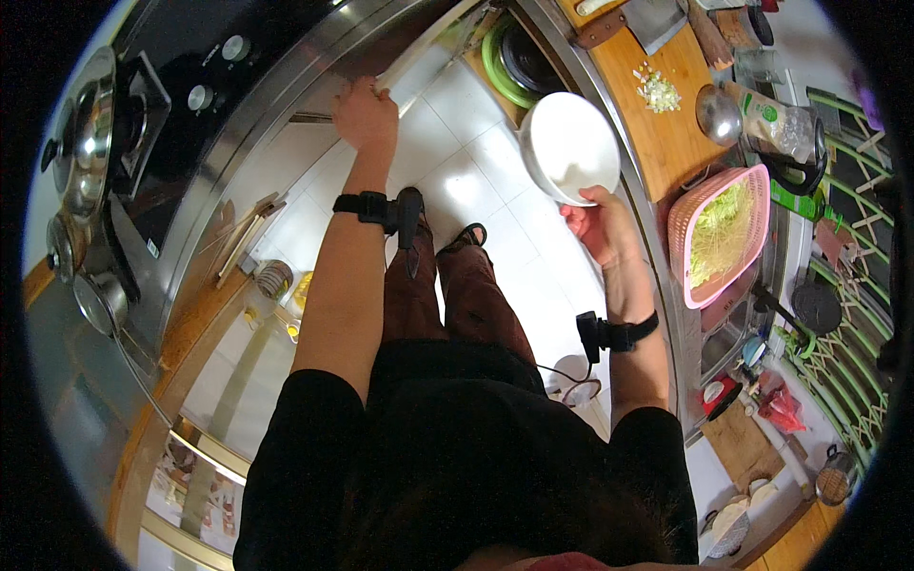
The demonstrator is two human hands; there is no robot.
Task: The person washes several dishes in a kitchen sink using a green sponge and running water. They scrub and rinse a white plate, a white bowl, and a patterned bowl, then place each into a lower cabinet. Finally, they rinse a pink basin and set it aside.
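Observation:
My right hand (600,225) grips the rim of a white bowl (571,143), thumb on the inside edge and fingers beneath. The bowl is tilted, its inside towards me, over the floor beside the counter's steel edge. My left hand (365,114) is at the top edge of a cabinet door or drawer front (407,71) below the stove; its fingers are bent over that edge, and their tips are partly hidden. Behind the bowl, a green basin (498,68) with a dark round vessel inside it shows in a low opening.
To the right, a wooden cutting board (653,143) holds chopped white pieces (658,91) and a cleaver (653,23). A pink basket (678,243) of shredded greens stands by the sink. Left are a black stove (193,64) and a lidded steel pan (96,143). Bottles (275,292) stand in a low cabinet.

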